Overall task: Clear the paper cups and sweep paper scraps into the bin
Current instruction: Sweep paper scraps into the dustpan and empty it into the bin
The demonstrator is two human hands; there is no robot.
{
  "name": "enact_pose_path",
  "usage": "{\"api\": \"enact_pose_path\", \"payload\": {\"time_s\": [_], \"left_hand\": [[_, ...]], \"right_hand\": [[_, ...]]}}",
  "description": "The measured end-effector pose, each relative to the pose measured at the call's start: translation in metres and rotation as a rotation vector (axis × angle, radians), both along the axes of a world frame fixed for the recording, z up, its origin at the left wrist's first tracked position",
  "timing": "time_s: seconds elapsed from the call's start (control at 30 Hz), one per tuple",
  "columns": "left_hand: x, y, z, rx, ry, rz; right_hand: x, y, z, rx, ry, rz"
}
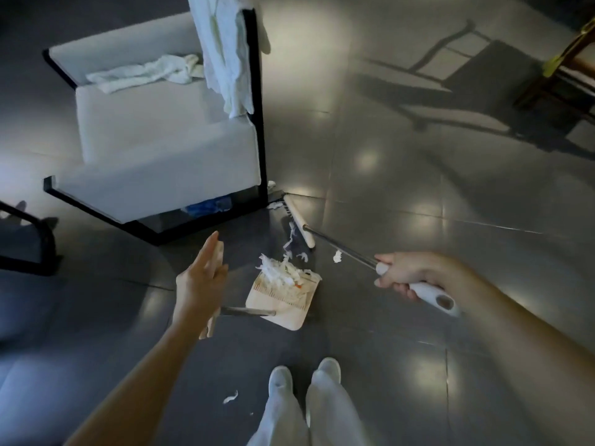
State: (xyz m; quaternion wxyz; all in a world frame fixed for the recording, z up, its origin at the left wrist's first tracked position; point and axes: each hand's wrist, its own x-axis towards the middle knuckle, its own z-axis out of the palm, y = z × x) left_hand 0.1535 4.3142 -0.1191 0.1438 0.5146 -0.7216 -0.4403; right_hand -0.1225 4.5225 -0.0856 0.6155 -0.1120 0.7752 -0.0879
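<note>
A beige dustpan (280, 304) sits on the dark tiled floor with a heap of white paper scraps (280, 273) at its mouth. My left hand (199, 284) lies against the dustpan's upright beige handle (208, 328) with its fingers straight. My right hand (405, 273) grips the white grip of a broom (429, 292). The broom's metal shaft runs up-left to its white head (297, 220), which rests on the floor by the armchair's corner. Loose scraps lie by the broom head (292, 235), beside the shaft (337, 256) and near my feet (231, 397). No paper cups or bin are in view.
A white armchair (167, 146) with a black frame stands just beyond the dustpan, with white cloths (145, 74) draped on it and something blue (207, 206) beneath. A wooden chair (560, 75) is at the far right and a dark frame (35, 239) at the left. My feet (306, 375) are below.
</note>
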Motion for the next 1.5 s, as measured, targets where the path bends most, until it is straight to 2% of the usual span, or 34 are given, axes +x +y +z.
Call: {"api": "enact_pose_path", "payload": {"time_s": [0.17, 0.4, 0.57, 0.9, 1.07, 1.17, 1.27, 1.37, 1.5], "left_hand": [[0.002, -0.014, 0.006, 0.012, 0.035, 0.124], [-0.058, -0.047, 0.0, -0.021, 0.036, 0.098], [-0.119, -0.066, -0.004, -0.043, 0.003, 0.096], [-0.235, -0.076, -0.018, -0.126, -0.081, 0.37], [-0.259, -0.074, -0.025, -0.179, -0.053, 0.423], [-0.267, -0.075, -0.03, -0.094, -0.027, 0.436], [-0.271, -0.075, -0.034, -0.131, -0.004, 0.429], [-0.276, -0.074, -0.032, -0.157, -0.045, 0.439], [-0.277, -0.068, -0.026, -0.21, -0.053, 0.423]], "right_hand": [[-0.017, -0.055, 0.004, -0.02, 0.014, -0.189], [-0.058, -0.105, 0.014, -0.044, 0.001, -0.219], [-0.119, -0.144, 0.011, -0.054, -0.02, -0.163], [-0.269, -0.274, 0.007, -0.042, -0.044, 0.188], [-0.297, -0.328, -0.017, -0.044, -0.084, 0.21], [-0.292, -0.328, -0.039, 0.001, -0.082, 0.308], [-0.29, -0.315, -0.058, 0.07, -0.029, 0.474], [-0.288, -0.299, -0.058, 0.196, -0.044, 0.429], [-0.289, -0.273, -0.052, 0.201, -0.044, 0.321]]}}
